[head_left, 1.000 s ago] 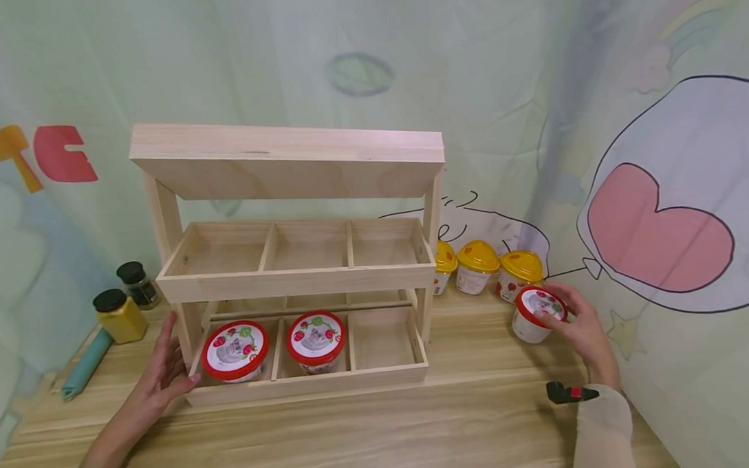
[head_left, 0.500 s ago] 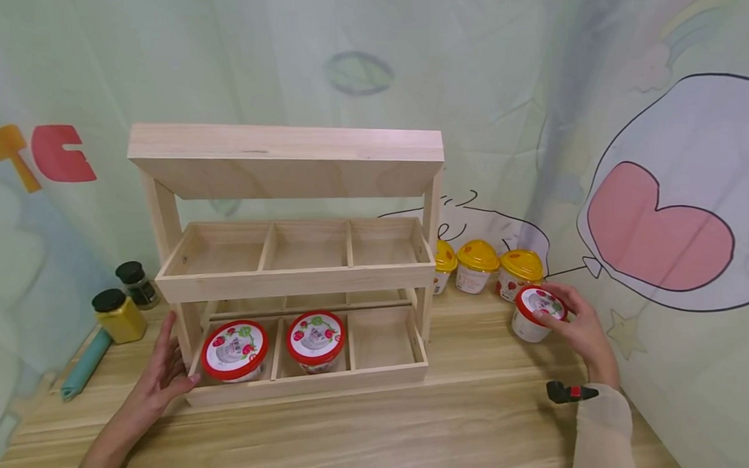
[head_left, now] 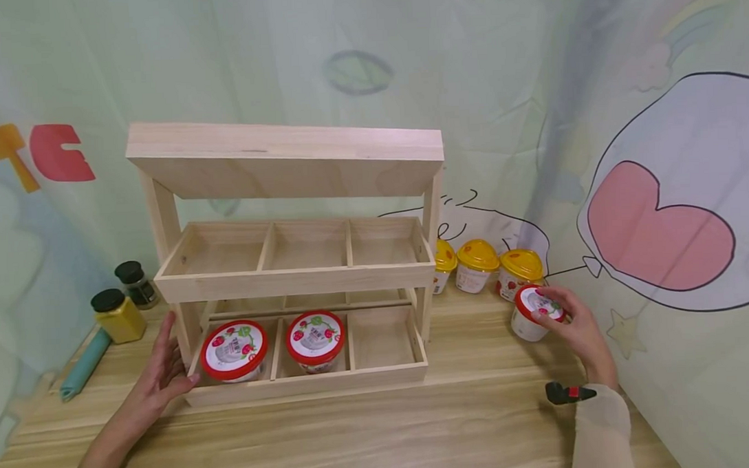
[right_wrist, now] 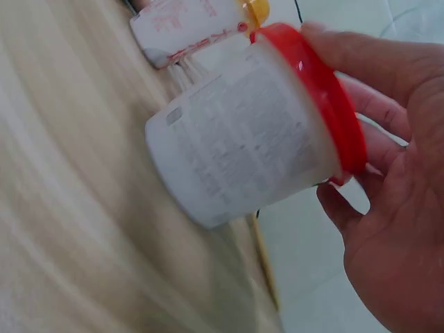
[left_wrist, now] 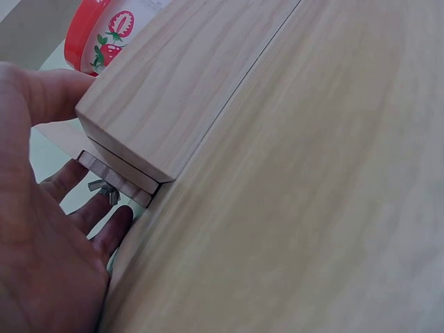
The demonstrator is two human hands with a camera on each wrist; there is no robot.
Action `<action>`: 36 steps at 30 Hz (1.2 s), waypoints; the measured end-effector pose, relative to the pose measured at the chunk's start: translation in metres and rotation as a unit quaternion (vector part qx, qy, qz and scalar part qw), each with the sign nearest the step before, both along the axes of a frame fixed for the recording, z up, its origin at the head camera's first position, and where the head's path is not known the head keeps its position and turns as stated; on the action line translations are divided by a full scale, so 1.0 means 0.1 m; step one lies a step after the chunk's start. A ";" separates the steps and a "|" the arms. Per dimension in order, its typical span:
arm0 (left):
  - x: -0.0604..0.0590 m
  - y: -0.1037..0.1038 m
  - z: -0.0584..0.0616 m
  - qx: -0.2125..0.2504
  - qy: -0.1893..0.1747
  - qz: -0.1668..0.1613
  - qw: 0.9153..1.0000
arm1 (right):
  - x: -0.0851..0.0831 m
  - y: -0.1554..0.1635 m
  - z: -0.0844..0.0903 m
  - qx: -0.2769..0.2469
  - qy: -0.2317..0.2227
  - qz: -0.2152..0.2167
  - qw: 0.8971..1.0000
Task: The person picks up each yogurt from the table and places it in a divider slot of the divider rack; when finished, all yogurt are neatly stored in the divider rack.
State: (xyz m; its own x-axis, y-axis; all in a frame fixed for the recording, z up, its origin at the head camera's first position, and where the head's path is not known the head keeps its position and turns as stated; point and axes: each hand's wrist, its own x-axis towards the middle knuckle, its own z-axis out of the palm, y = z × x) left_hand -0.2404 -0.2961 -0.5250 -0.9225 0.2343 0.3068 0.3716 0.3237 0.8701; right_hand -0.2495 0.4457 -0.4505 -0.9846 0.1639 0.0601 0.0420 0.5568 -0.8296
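Observation:
In the head view a two-tier wooden rack (head_left: 296,283) stands on the table. Two red-lidded strawberry cups, one at left (head_left: 235,350) and one in the middle (head_left: 316,338), sit in its lower tray; the right compartment holds nothing. My left hand (head_left: 159,376) rests against the rack's lower left corner, thumb on the tray corner and fingers stretched along the outer side. In the left wrist view a wing nut (left_wrist: 104,189) shows near those fingers. My right hand (head_left: 581,326) grips a third red-lidded cup (right_wrist: 236,135) by its lid, at the table's right side.
Several yellow-lidded cups (head_left: 477,266) line the back, right of the rack, close behind the held cup. Left of the rack are a yellow jar (head_left: 120,317), a dark black-capped jar (head_left: 138,287) and a teal roll (head_left: 86,364). Printed curtains enclose the table.
My right hand's fingers have shifted slightly left over the lid, and the held cup has barely moved. The left hand and rack stay as they were.

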 end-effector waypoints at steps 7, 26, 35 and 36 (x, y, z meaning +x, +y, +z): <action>0.00 0.00 0.00 0.003 0.007 -0.002 1.000 | -0.01 0.07 -0.13 -0.014 0.002 0.001 1.000; 0.03 -0.02 -0.03 -0.011 -0.001 0.007 1.000 | -0.07 0.01 -0.31 0.006 0.075 0.000 0.997; 0.02 0.00 -0.01 -0.013 -0.014 0.010 1.000 | -0.06 -0.02 -0.30 0.008 0.083 -0.033 0.996; 0.01 0.01 -0.01 -0.012 -0.010 0.009 1.000 | -0.06 -0.02 -0.30 0.007 0.086 -0.038 0.996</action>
State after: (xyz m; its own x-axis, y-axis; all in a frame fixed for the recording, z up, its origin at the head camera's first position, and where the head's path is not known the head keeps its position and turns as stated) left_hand -0.2398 -0.2955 -0.5260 -0.9324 0.2248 0.2829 0.3484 0.3518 0.8688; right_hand -0.2556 0.4434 -0.4804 -0.9443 0.2357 0.2299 -0.0575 0.5696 -0.8199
